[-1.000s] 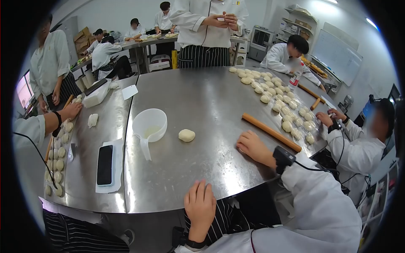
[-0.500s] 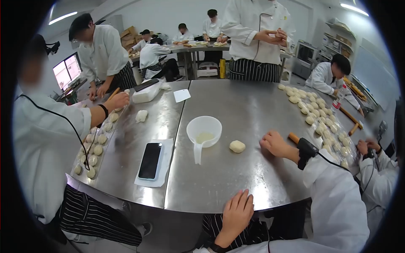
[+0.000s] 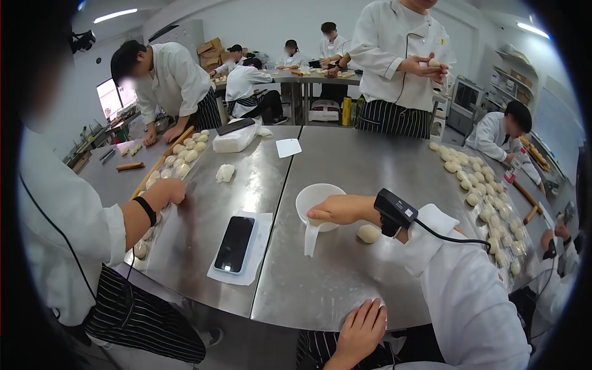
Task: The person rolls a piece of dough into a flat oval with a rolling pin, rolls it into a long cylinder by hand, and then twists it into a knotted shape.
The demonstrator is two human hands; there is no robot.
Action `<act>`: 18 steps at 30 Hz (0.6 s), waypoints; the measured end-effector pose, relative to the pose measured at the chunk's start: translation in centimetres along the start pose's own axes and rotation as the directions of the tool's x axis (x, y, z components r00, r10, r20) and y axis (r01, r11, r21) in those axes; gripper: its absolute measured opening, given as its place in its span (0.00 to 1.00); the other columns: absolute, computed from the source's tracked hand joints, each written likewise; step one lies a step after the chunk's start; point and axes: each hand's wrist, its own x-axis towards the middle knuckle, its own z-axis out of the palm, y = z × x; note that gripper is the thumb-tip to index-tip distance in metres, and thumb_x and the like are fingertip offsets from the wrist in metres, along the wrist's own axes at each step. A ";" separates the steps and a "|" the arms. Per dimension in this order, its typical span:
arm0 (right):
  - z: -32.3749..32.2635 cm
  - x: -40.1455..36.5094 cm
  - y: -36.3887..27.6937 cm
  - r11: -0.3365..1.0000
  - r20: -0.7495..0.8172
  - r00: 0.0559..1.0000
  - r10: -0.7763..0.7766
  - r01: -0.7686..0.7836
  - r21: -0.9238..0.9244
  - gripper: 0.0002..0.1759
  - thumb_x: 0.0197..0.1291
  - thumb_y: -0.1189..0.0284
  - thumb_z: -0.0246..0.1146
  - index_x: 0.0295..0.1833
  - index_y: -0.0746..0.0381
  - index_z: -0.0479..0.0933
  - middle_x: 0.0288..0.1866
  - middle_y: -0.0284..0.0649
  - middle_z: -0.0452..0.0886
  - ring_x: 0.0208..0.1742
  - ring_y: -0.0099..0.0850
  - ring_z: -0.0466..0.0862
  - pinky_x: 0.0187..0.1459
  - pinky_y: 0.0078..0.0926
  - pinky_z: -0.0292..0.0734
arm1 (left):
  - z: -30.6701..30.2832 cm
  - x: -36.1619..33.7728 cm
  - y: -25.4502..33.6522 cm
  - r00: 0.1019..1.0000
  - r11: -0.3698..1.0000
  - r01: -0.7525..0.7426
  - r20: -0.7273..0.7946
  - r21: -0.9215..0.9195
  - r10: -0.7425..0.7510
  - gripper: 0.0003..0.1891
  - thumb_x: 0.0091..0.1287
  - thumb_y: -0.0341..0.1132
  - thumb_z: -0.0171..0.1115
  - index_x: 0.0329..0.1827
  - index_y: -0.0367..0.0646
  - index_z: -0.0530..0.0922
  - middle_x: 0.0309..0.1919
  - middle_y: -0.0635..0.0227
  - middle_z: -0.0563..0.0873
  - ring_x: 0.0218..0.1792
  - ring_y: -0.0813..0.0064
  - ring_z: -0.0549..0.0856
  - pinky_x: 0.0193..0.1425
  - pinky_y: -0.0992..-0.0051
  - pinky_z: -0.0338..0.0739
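Note:
A white plastic bowl with a handle (image 3: 312, 242) stands on the metal table, the handle turned to the near side. Over its mouth is my right hand (image 3: 336, 210), fingers bent down at the near rim and their tips hidden. A round piece of dough (image 3: 369, 233) lies on the table just right of the bowl, below my right wrist, which wears a black device. My left hand (image 3: 361, 333) rests at the table's near edge, fingers stretched out over the rim and holding nothing.
A phone (image 3: 236, 244) lies on white paper to the left. Many dough balls (image 3: 487, 191) cover the right side under plastic; more dough balls (image 3: 182, 157) line the left. A rolling pin (image 3: 531, 214) lies far right. Co-workers stand around the table; one person's arm (image 3: 142, 216) reaches in at left.
My right hand has moved left, from beyond the dough piece to the bowl. My left hand stays at the table edge. The view has shifted slightly. The left co-worker's hand has come nearer.

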 end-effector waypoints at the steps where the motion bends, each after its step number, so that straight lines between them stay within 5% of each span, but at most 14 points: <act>1: 0.2 0.1 0.3 1.000 0.002 1.000 0.013 -0.013 -0.004 0.37 0.78 0.44 0.37 0.55 0.65 0.81 0.51 0.55 0.83 0.54 0.54 0.80 0.59 0.42 0.74 | 0.2 -0.1 0.0 1.000 1.000 0.006 -0.001 0.000 -0.006 0.16 0.65 0.40 0.61 0.54 0.45 0.82 0.57 0.66 0.84 0.60 0.66 0.81 0.62 0.67 0.74; 5: -1.6 -0.8 0.1 0.997 -0.124 0.992 0.015 -0.006 0.076 0.39 0.77 0.42 0.37 0.56 0.65 0.81 0.53 0.53 0.84 0.55 0.52 0.82 0.60 0.39 0.74 | -0.1 0.0 0.0 1.000 1.000 -0.008 -0.002 0.001 0.008 0.16 0.65 0.40 0.61 0.53 0.44 0.82 0.57 0.65 0.84 0.60 0.66 0.81 0.63 0.67 0.74; 6: -1.3 -1.0 1.0 0.973 -0.281 0.959 -0.027 0.090 0.214 0.40 0.78 0.43 0.37 0.54 0.68 0.81 0.51 0.50 0.85 0.53 0.46 0.84 0.60 0.38 0.76 | -0.1 0.1 -0.1 1.000 1.000 -0.008 -0.005 0.009 0.008 0.16 0.65 0.40 0.61 0.53 0.44 0.82 0.57 0.65 0.84 0.60 0.65 0.81 0.62 0.66 0.74; 9: -1.6 -2.9 1.0 0.784 -0.386 0.919 0.077 0.184 0.593 0.37 0.78 0.46 0.40 0.53 0.70 0.80 0.50 0.48 0.86 0.51 0.38 0.85 0.59 0.34 0.77 | -0.2 0.2 0.0 1.000 1.000 -0.008 -0.008 0.026 0.008 0.17 0.64 0.40 0.61 0.53 0.43 0.82 0.57 0.64 0.84 0.60 0.65 0.81 0.62 0.66 0.74; 10: -1.6 -4.1 0.8 0.642 -0.373 0.917 0.138 0.204 0.739 0.27 0.77 0.54 0.50 0.52 0.69 0.80 0.47 0.46 0.86 0.48 0.31 0.85 0.57 0.29 0.78 | -0.1 0.3 0.0 1.000 1.000 -0.005 -0.002 0.025 0.005 0.17 0.64 0.40 0.61 0.52 0.43 0.82 0.57 0.64 0.84 0.60 0.65 0.81 0.62 0.66 0.74; 13: -0.4 -10.6 0.5 0.446 -0.390 0.902 0.184 0.277 0.851 0.13 0.75 0.68 0.57 0.48 0.67 0.79 0.45 0.41 0.86 0.49 0.28 0.85 0.56 0.26 0.78 | 0.2 0.1 0.1 0.999 0.999 0.018 0.037 -0.030 -0.017 0.19 0.60 0.38 0.63 0.54 0.43 0.82 0.58 0.64 0.83 0.59 0.63 0.81 0.59 0.61 0.74; 14: -0.1 -14.0 -0.6 0.486 -0.339 0.893 0.296 0.165 0.858 0.05 0.69 0.74 0.63 0.45 0.65 0.79 0.41 0.38 0.85 0.45 0.25 0.84 0.53 0.25 0.78 | 0.4 0.0 0.2 0.999 0.999 0.024 0.034 -0.028 -0.023 0.19 0.60 0.38 0.63 0.53 0.43 0.82 0.58 0.63 0.83 0.59 0.63 0.81 0.59 0.61 0.73; 17: 5.7 -23.2 -0.4 0.652 -0.292 0.920 0.260 0.056 0.756 0.09 0.68 0.72 0.64 0.48 0.66 0.83 0.43 0.37 0.88 0.47 0.25 0.85 0.53 0.24 0.79 | 0.5 -0.3 0.2 1.000 1.000 0.015 0.027 -0.022 -0.015 0.19 0.60 0.37 0.63 0.53 0.41 0.82 0.58 0.62 0.83 0.59 0.60 0.80 0.60 0.59 0.72; 18: 8.1 -25.7 -0.9 0.848 -0.280 0.894 0.350 -0.175 0.501 0.11 0.67 0.74 0.62 0.51 0.67 0.83 0.49 0.39 0.88 0.53 0.33 0.87 0.57 0.29 0.79 | 0.6 -0.2 0.3 1.000 1.000 0.018 0.023 -0.018 -0.018 0.19 0.60 0.37 0.63 0.53 0.41 0.82 0.58 0.61 0.83 0.59 0.59 0.80 0.61 0.59 0.72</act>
